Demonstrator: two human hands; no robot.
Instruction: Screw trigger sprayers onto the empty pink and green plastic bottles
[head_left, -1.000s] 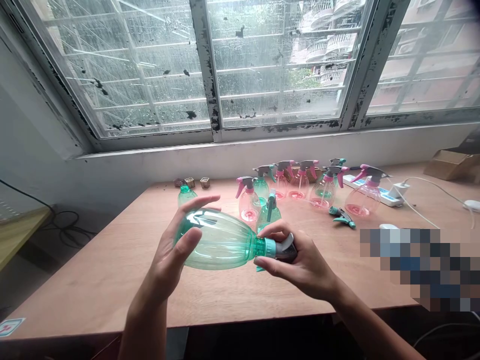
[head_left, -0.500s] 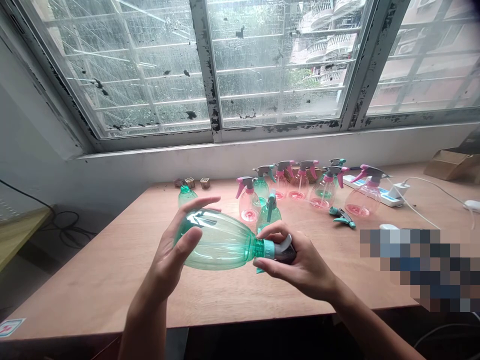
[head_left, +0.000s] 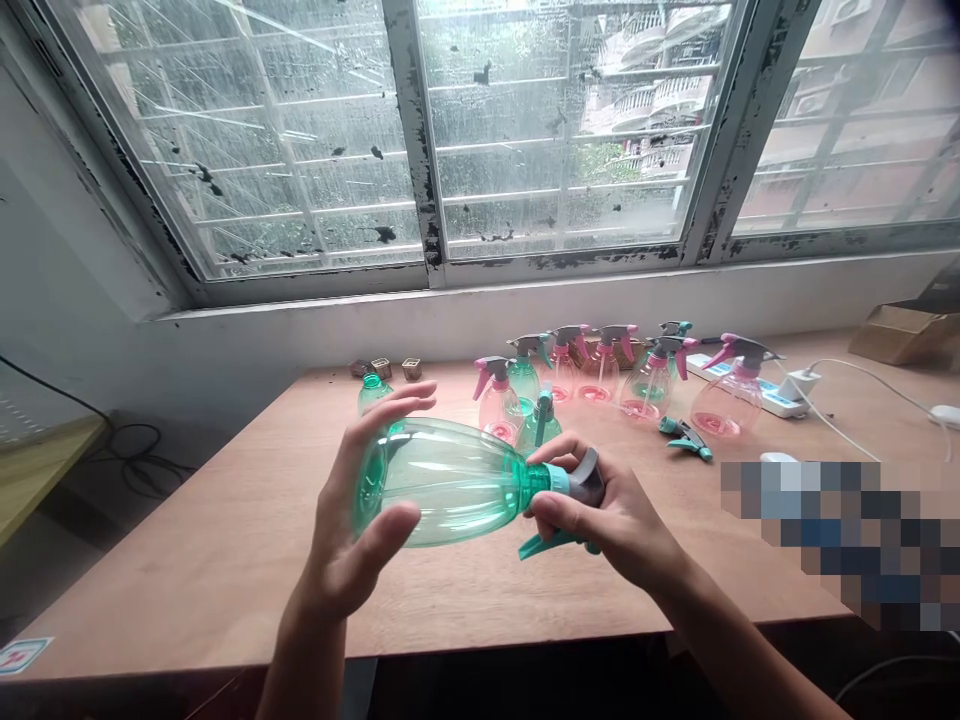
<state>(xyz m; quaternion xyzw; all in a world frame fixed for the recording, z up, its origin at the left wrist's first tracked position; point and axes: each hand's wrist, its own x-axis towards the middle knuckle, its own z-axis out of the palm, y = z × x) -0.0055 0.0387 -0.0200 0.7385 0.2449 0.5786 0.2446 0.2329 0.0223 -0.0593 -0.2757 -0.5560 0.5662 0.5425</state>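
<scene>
A translucent green spray bottle (head_left: 450, 482) lies sideways in the air above the table, its base to the left and its neck to the right. My left hand (head_left: 352, 525) cups the base, thumb on the near side and fingers behind. At the neck, my right hand (head_left: 615, 515) grips the grey and teal trigger spray head (head_left: 583, 480), which sits against the bottle's neck. The teal trigger (head_left: 546, 545) sticks out below my right fingers. Behind the held bottle stands another green spray bottle (head_left: 538, 425), partly hidden.
Several pink spray bottles (head_left: 596, 375) stand along the back of the wooden table (head_left: 225, 540). A loose spray head (head_left: 685, 438) lies to their right. An open green bottle (head_left: 373, 388) and small brown blocks (head_left: 381, 368) are back left. A power strip (head_left: 784, 398) and cardboard box (head_left: 904, 330) are right.
The bottle and both hands have shifted slightly to the right. The spray head has turned, so its teal trigger now shows more below my right hand.
</scene>
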